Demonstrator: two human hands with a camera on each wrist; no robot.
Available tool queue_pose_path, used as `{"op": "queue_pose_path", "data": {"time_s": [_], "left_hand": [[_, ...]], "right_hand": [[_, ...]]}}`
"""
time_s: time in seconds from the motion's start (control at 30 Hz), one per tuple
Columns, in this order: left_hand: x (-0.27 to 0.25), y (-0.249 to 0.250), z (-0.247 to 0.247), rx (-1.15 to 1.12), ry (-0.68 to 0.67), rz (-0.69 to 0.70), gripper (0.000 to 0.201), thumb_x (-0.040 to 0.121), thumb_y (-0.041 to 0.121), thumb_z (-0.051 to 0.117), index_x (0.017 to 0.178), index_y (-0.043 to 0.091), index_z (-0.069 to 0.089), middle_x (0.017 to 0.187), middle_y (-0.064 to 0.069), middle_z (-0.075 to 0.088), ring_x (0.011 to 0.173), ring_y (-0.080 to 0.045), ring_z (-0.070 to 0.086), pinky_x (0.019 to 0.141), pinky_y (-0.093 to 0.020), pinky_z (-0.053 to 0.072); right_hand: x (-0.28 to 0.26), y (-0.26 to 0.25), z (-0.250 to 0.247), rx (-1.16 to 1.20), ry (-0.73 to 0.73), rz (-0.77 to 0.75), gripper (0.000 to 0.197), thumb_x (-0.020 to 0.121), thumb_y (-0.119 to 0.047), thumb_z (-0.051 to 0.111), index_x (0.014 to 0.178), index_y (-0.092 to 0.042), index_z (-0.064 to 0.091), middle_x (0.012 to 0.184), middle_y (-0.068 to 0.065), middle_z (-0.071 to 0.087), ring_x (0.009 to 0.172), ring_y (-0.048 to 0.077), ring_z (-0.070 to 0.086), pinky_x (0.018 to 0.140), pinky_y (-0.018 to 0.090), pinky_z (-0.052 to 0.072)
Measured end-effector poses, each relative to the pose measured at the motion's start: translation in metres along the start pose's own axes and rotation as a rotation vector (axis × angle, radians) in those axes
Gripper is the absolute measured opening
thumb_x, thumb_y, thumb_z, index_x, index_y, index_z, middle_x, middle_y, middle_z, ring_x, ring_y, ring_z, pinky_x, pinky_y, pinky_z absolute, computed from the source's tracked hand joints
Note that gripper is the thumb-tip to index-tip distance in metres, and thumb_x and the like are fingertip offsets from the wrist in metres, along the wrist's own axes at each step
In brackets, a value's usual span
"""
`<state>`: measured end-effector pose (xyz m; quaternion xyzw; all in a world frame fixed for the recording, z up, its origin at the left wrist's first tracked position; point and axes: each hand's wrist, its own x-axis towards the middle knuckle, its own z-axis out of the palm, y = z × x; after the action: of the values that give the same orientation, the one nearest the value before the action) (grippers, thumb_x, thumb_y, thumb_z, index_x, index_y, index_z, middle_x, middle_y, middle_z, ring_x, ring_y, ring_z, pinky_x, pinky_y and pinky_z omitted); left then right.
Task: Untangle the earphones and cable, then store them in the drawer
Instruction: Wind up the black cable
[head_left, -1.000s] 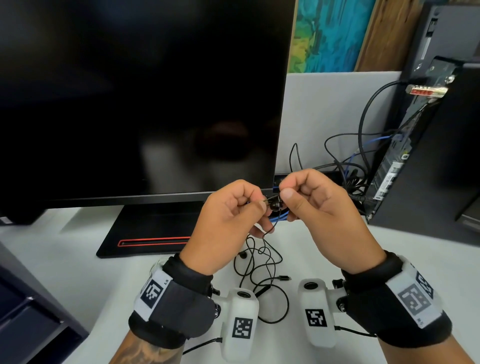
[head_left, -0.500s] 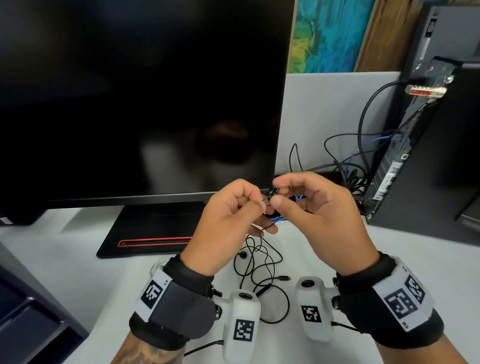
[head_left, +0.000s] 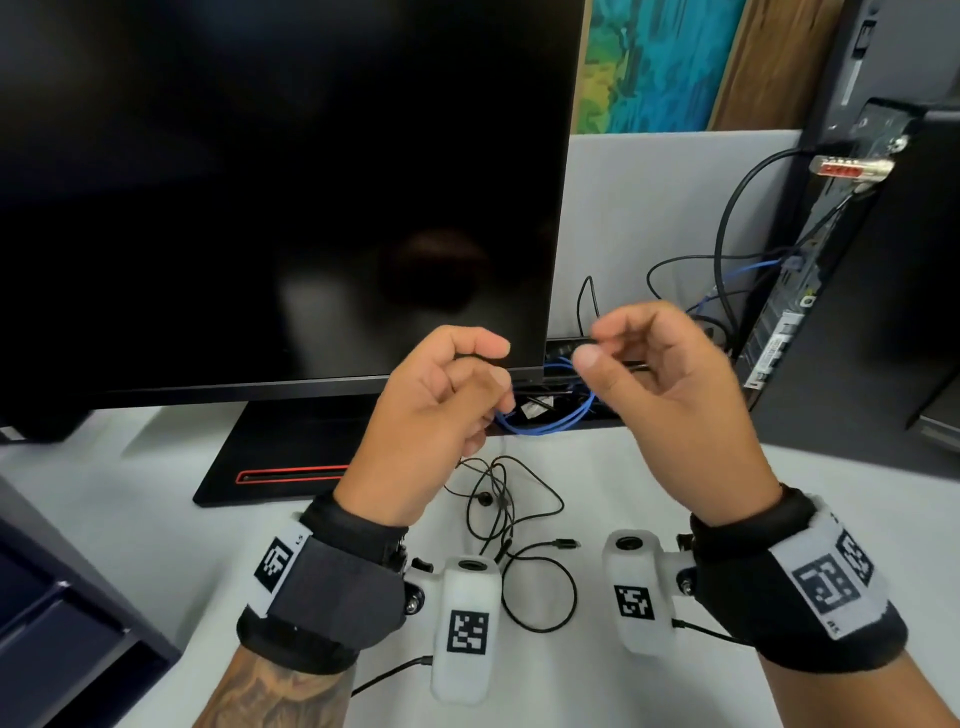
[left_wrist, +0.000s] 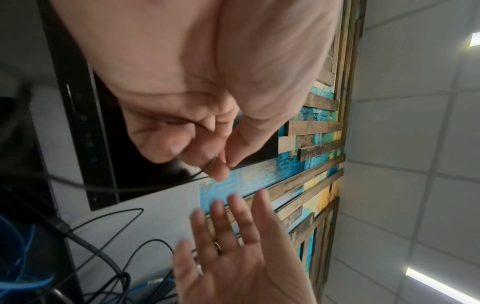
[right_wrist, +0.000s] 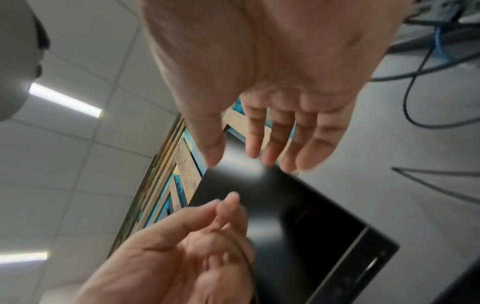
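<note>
A tangle of thin black earphone wire and cable (head_left: 511, 525) lies on the white desk (head_left: 156, 519) between my wrists, with an earbud (head_left: 485, 499) and a small plug (head_left: 569, 544) showing. One strand rises to my left hand (head_left: 488, 364), which pinches the wire (left_wrist: 202, 172) between thumb and fingertips above the desk. My right hand (head_left: 597, 345) hovers a little to the right of it, fingers loosely spread and holding nothing; the right wrist view shows this right hand (right_wrist: 233, 156) with an empty palm. The left hand (right_wrist: 221, 222) there holds the wire (right_wrist: 244, 253).
A large dark monitor (head_left: 285, 182) and its base (head_left: 291, 447) stand just behind my hands. A computer tower (head_left: 857, 286) with black cables and a blue network cable (head_left: 545, 423) is at the back right. A dark drawer unit (head_left: 57, 623) sits at the lower left.
My hands were pinching the wire together at one spot. The right hand has let go, opened and drawn off to the right; the left still holds the wire.
</note>
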<state>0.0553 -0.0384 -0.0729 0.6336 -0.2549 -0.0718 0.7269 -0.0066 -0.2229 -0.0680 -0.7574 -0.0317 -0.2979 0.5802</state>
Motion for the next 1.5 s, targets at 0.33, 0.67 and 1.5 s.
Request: {"op": "queue_pose_path", "data": {"time_s": [0.33,0.67,1.5], "left_hand": [[-0.003,0.002,0.002,-0.033,-0.108,0.071,0.017,0.093,0.001,0.061,0.109,0.008,0.061,0.089,-0.008,0.063,0.061,-0.014,0.054,0.052,-0.026,0.043],[0.001,-0.019,-0.021,0.621,-0.155,-0.019,0.014,0.093,0.01,0.07,0.09,0.022,0.076,0.074,0.009,0.068,0.058,0.001,0.051,0.058,-0.01,0.042],[0.001,0.012,-0.028,0.24,-0.032,-0.011,0.022,0.101,0.003,0.052,0.108,0.015,0.07,0.072,-0.004,0.064,0.056,-0.013,0.038,0.051,-0.016,0.036]], "right_hand": [[-0.005,-0.006,0.005,0.089,-0.339,0.15,0.013,0.094,-0.016,0.068,0.103,-0.008,0.07,0.076,0.005,0.071,0.066,0.015,0.066,0.073,0.023,0.053],[0.009,-0.01,-0.021,0.017,0.221,-0.06,0.007,0.101,-0.013,0.061,0.099,-0.018,0.064,0.068,-0.011,0.053,0.058,0.004,0.043,0.059,0.02,0.038],[0.003,0.042,-0.01,-0.818,-0.262,0.158,0.014,0.093,-0.041,0.061,0.088,-0.029,0.066,0.081,-0.009,0.067,0.08,0.009,0.062,0.077,0.036,0.055]]}}
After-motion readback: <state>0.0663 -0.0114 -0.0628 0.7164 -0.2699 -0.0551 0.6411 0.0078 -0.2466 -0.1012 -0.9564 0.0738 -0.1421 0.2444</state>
